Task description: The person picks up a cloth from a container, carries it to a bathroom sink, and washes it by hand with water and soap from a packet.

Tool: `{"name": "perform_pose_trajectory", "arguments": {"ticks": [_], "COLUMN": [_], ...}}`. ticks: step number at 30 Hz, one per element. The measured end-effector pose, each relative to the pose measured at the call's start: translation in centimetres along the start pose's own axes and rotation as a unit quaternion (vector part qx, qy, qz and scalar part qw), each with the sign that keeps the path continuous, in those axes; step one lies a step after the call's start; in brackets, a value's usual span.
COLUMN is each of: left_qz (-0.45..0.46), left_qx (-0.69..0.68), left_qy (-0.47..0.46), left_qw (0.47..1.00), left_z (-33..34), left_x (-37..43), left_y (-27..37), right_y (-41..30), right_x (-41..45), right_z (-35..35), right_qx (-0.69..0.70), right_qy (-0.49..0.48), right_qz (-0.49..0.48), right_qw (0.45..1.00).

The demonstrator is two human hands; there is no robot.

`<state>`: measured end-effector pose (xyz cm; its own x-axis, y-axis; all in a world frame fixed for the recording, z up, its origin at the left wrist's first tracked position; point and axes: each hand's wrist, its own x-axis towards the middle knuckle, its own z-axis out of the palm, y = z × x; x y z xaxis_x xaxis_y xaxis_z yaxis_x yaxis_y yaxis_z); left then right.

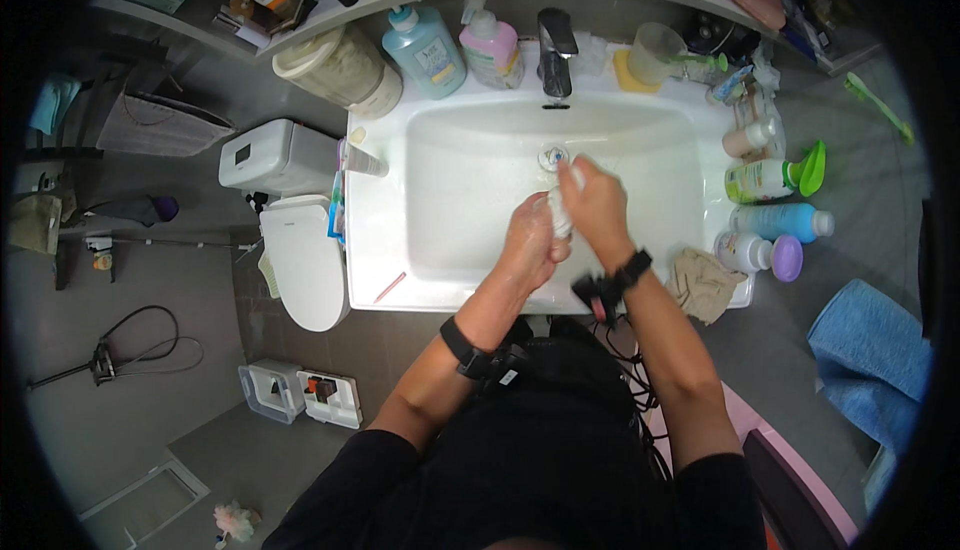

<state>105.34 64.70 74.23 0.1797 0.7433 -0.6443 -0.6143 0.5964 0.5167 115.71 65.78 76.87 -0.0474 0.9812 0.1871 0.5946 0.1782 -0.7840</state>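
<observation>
My left hand (531, 238) grips a wet, bunched white cloth (559, 214) over the front half of a white washbasin (450, 197). My right hand (598, 205), slightly blurred, closes on the upper end of the same white cloth, close beside the left. Both wrists wear black straps with small devices. The metal drain plug (554, 158) lies just beyond the hands, and the dark chrome faucet (556, 54) stands at the back rim. Whether water is running cannot be told. A crumpled beige cloth (703, 283) rests on the front right corner.
Pump bottles (426, 54) and a lidded container (345, 73) line the back left rim. Several bottles (780, 221) stand along the right rim. A red pencil-like stick (390, 287) lies front left. A toilet (304, 261) is at the left, a blue towel (870, 355) at the right.
</observation>
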Motion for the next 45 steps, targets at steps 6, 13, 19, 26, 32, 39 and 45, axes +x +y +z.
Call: {"name": "perform_pose_trajectory", "arguments": {"ticks": [6, 13, 19, 26, 32, 39, 45], "left_qz": [-0.039, 0.072, 0.041, 0.124, 0.087, 0.047, -0.084], "left_qx": [0.054, -0.059, 0.025, 0.095, 0.163, -0.044, -0.010], "left_qy": [0.006, -0.210, -0.043, -0.007, 0.080, 0.052, -0.066], "left_qw": [0.998, 0.973, 0.998, 0.988, 0.980, 0.997, 0.994], "left_z": [1.9, -5.8, -0.7, -1.9, -0.8, 1.0, 2.0], "left_x": [-1.8, 3.4, -2.8, -2.6, -0.2, -0.3, -2.3], "left_y": [-0.8, -3.3, 5.4, 6.0, 0.5, -0.1, 1.1], "right_y": [2.1, -0.6, 3.2, 0.4, -0.1, -1.3, 3.5], "right_x": [2.6, -0.4, 3.0, 0.8, -3.8, -1.6, 3.7], "right_z": [-0.5, 3.0, -4.6, -6.9, 1.8, 3.2, -1.8], "right_qx": [-0.004, 0.040, 0.226, 0.452, 0.073, 0.013, -0.181], "right_qy": [-0.069, 0.003, -0.082, -0.237, -0.118, 0.084, -0.016], "right_qz": [0.165, -0.066, 0.133, 0.249, -0.058, -0.130, 0.021], "right_qw": [0.984, 0.997, 0.961, 0.823, 0.989, 0.988, 0.983]}}
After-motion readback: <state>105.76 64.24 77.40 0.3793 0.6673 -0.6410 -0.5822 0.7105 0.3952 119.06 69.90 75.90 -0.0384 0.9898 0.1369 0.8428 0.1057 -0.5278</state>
